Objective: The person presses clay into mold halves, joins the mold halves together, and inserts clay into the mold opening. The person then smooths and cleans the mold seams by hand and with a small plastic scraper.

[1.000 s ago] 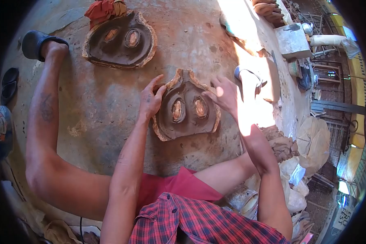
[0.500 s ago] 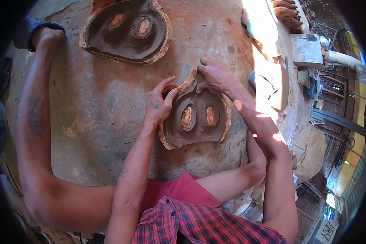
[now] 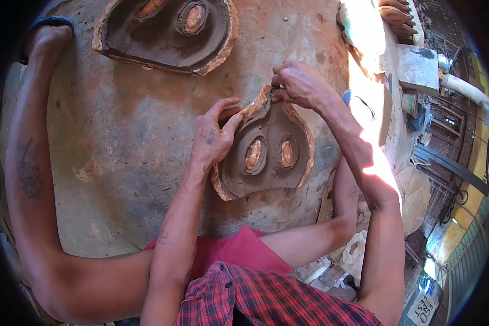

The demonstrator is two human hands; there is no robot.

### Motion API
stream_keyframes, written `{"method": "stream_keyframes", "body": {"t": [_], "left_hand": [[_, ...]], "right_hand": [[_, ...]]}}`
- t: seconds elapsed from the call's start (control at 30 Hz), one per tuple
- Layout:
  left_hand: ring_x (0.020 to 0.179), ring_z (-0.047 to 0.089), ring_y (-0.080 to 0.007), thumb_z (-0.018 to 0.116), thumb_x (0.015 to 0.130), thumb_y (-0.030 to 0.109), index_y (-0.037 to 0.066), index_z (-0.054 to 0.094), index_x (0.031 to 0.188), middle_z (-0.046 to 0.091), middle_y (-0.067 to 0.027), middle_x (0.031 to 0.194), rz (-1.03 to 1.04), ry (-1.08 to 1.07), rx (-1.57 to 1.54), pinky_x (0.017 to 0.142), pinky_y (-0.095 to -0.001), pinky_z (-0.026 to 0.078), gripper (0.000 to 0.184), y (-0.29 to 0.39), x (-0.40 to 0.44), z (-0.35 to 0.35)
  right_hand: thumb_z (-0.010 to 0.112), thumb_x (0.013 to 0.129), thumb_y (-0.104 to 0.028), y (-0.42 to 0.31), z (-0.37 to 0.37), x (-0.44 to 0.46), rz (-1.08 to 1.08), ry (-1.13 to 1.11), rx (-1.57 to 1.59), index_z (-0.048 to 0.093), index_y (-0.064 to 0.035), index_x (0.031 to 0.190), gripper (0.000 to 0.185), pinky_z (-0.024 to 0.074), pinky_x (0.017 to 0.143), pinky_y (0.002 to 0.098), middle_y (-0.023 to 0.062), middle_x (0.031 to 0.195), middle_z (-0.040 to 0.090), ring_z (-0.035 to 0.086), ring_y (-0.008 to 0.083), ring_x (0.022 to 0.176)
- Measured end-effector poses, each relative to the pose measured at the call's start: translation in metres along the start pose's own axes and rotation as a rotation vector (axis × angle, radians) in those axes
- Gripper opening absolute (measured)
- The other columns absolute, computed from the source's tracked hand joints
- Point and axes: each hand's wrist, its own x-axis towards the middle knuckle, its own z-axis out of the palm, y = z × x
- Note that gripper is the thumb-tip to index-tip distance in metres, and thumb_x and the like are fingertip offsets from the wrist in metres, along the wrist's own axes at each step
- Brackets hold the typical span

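A mask-like mould lies on the floor between my legs, lined with dark wet clay and edged by a rough, pale orange rim. Two oval raised spots in it show bare orange material ringed by clay. My left hand grips the rim at the upper left, thumb on top and fingers along the outer side. At the narrow top end, my right hand is closed with fingertips pinched against the clay edge; what lies between them is mostly hidden.
A larger clay-lined mould of similar shape rests on the floor farther ahead. To the right are a grey block, stacked curved tiles and a sandal. My bare legs flank the work.
My right hand has lifted slightly and the narrow top of the mould now shows more. The view has shifted, so the larger mould sits higher in it. My left hand keeps its hold.
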Motion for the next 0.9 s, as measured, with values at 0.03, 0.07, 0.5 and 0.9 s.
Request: {"method": "stream_keyframes", "body": {"t": [0.03, 0.07, 0.5, 0.9], "left_hand": [[0.113, 0.073, -0.0184, 0.069, 0.102, 0.011, 0.004, 0.065, 0.135, 0.078, -0.0154, 0.123, 0.000, 0.002, 0.005, 0.099, -0.0332, 0.056, 0.034, 0.000, 0.000, -0.001], [0.113, 0.073, -0.0184, 0.069, 0.102, 0.011, 0.004, 0.065, 0.135, 0.078, -0.0154, 0.123, -0.001, 0.005, 0.003, 0.099, -0.0332, 0.056, 0.034, -0.001, 0.000, -0.001], [0.105, 0.078, -0.0285, 0.072, 0.097, 0.015, 0.005, 0.066, 0.133, 0.080, -0.0184, 0.112, 0.098, 0.074, 0.018, 0.092, -0.0380, 0.059, 0.038, 0.001, -0.004, 0.001], [0.103, 0.071, -0.0138, 0.070, 0.100, 0.010, 0.005, 0.068, 0.137, 0.079, -0.0132, 0.113, 0.100, -0.145, -0.054, 0.091, -0.0297, 0.056, 0.037, -0.003, 0.038, -0.003]], "right_hand": [[0.083, 0.079, -0.028, 0.000, 0.000, 0.001, -0.002, -0.001, -0.001, 0.076, -0.0030, 0.092, 0.029, 0.0526, 0.092, 0.0483, 0.0128, 0.094, 0.065, 0.065, 0.0359, 0.105], [0.081, 0.081, -0.027, -0.001, 0.001, 0.002, -0.023, 0.017, -0.034, 0.076, -0.0032, 0.091, 0.026, 0.0530, 0.091, 0.0477, 0.0127, 0.093, 0.065, 0.066, 0.0353, 0.104], [0.076, 0.098, -0.023, 0.062, -0.061, -0.036, 0.190, 0.561, 0.435, 0.081, -0.0027, 0.113, 0.026, 0.0558, 0.079, 0.0319, 0.0083, 0.093, 0.080, 0.073, 0.0158, 0.085], [0.065, 0.101, -0.013, 0.034, 0.107, -0.392, 0.598, 0.781, 0.131, 0.073, 0.0004, 0.117, 0.023, 0.0560, 0.084, 0.0345, 0.0104, 0.101, 0.077, 0.070, 0.0202, 0.089]]}}
